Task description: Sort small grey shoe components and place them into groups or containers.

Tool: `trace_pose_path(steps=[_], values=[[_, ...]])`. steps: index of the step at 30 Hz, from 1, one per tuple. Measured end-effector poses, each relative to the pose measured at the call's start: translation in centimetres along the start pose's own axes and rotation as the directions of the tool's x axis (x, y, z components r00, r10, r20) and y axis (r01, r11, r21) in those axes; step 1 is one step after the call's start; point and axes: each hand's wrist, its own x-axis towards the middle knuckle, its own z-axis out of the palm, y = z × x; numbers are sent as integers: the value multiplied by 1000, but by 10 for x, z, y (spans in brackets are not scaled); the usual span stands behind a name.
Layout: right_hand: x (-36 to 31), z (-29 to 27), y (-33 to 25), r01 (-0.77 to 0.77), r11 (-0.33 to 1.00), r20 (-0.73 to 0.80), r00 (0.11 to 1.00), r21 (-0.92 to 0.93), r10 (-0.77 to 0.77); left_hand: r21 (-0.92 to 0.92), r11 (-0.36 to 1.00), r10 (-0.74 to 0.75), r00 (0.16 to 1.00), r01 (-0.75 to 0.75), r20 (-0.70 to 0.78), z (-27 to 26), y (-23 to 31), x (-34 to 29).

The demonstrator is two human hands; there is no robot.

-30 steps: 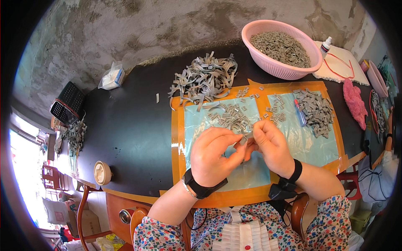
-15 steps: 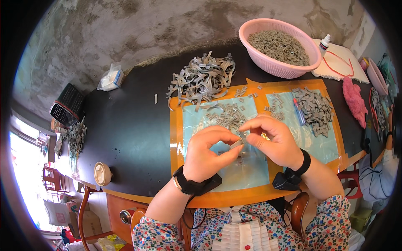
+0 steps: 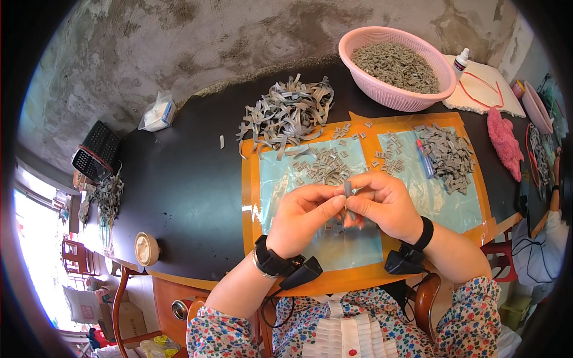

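Head view: grey strip [image 3: 348, 190] between the hands, above blue sheet [image 3: 358, 253]
Strip's long axis: near to far
Left hand [image 3: 301, 212]: pinching the strip
Right hand [image 3: 388, 206]: pinching it too
Far-right bottle [image 3: 460, 61]: label too small to read

A narrow, plain grey strip [image 3: 348, 189] is standing nearly upright, its top end poking out above the pinching thumbs. The left hand [image 3: 301, 215] and the right hand [image 3: 389, 207] are holding it between their fingertips, partly covering its middle, so I'm not making out its whole shape. It's hovering over the pale blue sheet [image 3: 358, 253].
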Motion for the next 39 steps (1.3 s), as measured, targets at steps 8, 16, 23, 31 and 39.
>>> trace_pose_path(steps=[8,16,23,31,39], values=[[0,0,4,-67,996,-41,997,51,69,-192,972,-129,991,132,29,1,-8,2],[4,-4,8,69,996,-99,993,65,-62,-83,985,-147,988,151,50,-10,-15,5],[3,-4,11,-69,949,53,997,308,55,-181,958,-195,967,224,167,-8,-8,6],[3,-9,5,-114,935,121,990,337,77,-118,959,-225,948,256,227,-11,1,4],[4,-10,-1,-138,986,60,989,95,132,8,985,-174,984,174,-42,-4,2,2]])
